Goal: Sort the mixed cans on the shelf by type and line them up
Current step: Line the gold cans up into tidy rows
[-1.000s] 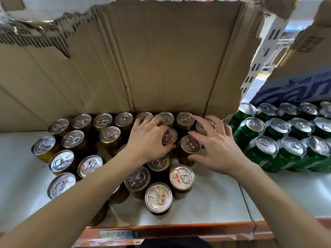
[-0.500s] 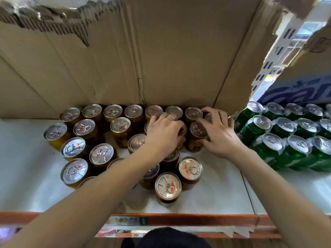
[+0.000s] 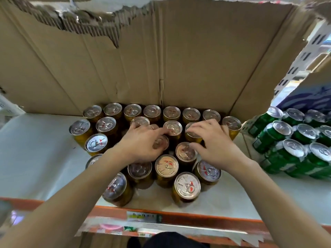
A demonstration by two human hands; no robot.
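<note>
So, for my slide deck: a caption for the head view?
Left hand touches, right hand grips gold cans on shelf; green cans at right.

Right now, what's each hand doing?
Left hand: fingers over gold cans; grip cannot be told.
Right hand: fingers curled round a gold can.

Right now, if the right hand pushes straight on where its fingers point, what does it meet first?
The right hand curls over a gold metal can with a silver lid; next, probably the back row of cans.
</note>
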